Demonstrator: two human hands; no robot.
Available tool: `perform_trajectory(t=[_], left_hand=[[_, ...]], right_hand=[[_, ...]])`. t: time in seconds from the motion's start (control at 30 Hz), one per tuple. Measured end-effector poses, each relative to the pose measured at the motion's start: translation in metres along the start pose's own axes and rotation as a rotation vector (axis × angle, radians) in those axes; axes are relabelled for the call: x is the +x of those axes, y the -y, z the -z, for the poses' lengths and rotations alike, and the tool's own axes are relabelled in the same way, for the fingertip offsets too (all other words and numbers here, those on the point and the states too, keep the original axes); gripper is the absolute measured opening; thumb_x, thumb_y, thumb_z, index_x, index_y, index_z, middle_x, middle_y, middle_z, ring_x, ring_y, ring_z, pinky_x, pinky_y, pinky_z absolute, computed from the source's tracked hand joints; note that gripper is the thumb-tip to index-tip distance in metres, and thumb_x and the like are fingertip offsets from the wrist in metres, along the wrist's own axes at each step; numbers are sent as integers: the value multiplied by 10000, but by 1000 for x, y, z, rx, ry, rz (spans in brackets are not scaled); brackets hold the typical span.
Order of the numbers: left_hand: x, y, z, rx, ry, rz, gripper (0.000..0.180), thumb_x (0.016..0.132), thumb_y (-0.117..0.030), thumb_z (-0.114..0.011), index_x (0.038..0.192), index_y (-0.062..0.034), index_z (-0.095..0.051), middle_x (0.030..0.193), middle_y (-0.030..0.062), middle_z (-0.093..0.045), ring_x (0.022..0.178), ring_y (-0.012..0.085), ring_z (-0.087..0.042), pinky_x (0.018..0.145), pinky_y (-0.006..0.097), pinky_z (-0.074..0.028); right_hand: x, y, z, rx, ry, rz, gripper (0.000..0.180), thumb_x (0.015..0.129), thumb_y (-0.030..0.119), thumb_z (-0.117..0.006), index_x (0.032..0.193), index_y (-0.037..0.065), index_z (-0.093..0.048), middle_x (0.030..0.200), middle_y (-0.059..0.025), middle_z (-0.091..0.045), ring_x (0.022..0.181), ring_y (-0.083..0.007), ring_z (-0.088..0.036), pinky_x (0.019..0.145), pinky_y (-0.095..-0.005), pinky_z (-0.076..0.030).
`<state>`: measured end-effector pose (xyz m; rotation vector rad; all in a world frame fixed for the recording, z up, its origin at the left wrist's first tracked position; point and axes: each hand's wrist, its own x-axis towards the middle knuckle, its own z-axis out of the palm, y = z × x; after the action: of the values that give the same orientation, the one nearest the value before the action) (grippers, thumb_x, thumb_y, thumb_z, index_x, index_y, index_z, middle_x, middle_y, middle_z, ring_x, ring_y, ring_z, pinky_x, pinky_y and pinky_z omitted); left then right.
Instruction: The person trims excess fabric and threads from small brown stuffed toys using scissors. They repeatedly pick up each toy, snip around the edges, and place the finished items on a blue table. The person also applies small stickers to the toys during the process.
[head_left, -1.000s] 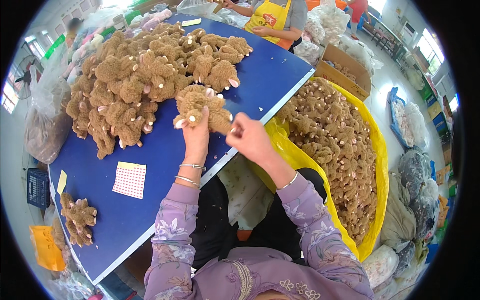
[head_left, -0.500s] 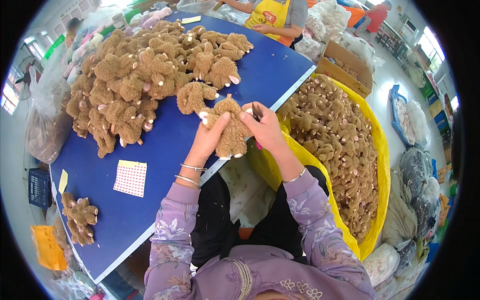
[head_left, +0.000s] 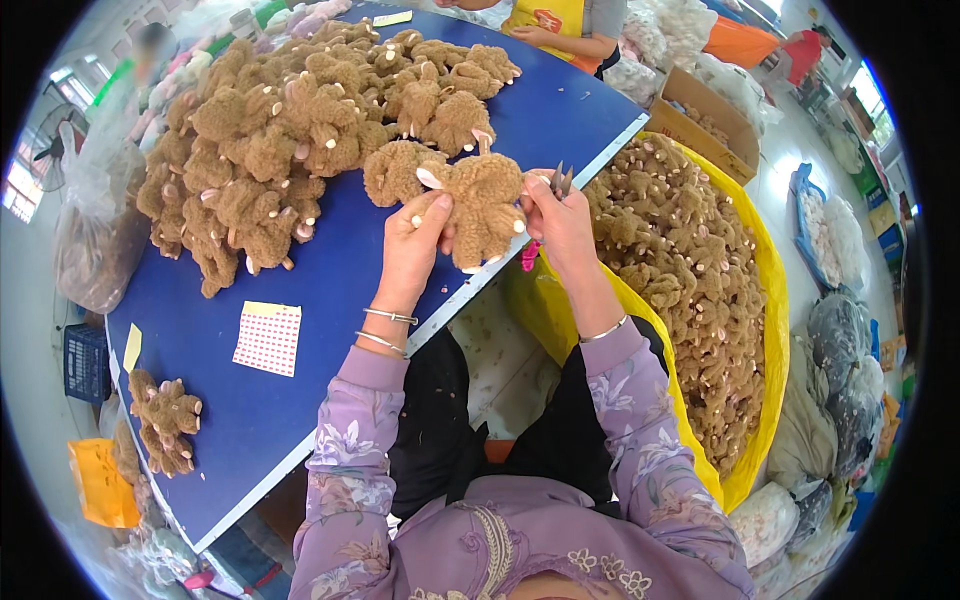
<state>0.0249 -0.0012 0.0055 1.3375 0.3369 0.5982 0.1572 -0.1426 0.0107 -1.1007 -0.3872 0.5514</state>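
Observation:
A small curly brown plush toy [head_left: 487,210] with white-tipped paws and a pale ear hangs over the table's edge between my hands. My left hand [head_left: 410,245] is closed on its left side, thumb on the front. At its right side, my right hand [head_left: 563,222] is closed around small scissors [head_left: 563,178]. Their dark blades point up past the fingers and a pink part [head_left: 530,256] shows below. Those fingers are at the toy's edge; whether they also pinch it I cannot tell. Beyond, a big heap of similar toys [head_left: 260,140] lies on the blue table [head_left: 350,400].
To the right stands a yellow sack [head_left: 770,400] full of brown toys, with a cardboard box [head_left: 705,125] behind it. A sheet of red labels [head_left: 268,338] and a few toys [head_left: 163,420] lie at the left. Across the table is a person in a yellow apron [head_left: 550,22].
The toy has turned slightly and moved up and right, its ear now sticking out left. My right hand has shifted right, away from the toy's middle, with the scissors' blades slightly apart.

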Motion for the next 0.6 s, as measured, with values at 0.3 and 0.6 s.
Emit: perform_trajectory(t=[0.3, 0.6], left_hand=[[5, 3, 15, -227, -2, 24, 418, 1003, -368, -368, 957, -18, -592, 655, 20, -516, 515, 112, -421, 495, 242, -356], [-3, 6, -7, 75, 180, -5, 417, 910, -281, -599, 1218, -6, -538, 1036, 50, -620, 871, 75, -567, 696, 222, -474]], right_hand=[[5, -9, 15, 249, 83, -90, 145, 940, 220, -558, 974, 80, -577, 723, 31, -494, 612, -48, -448, 490, -192, -360], [1, -4, 29, 206, 274, -197, 193, 938, 255, -562, 970, 73, -617, 710, 40, -496, 573, -34, -410, 505, -193, -348]])
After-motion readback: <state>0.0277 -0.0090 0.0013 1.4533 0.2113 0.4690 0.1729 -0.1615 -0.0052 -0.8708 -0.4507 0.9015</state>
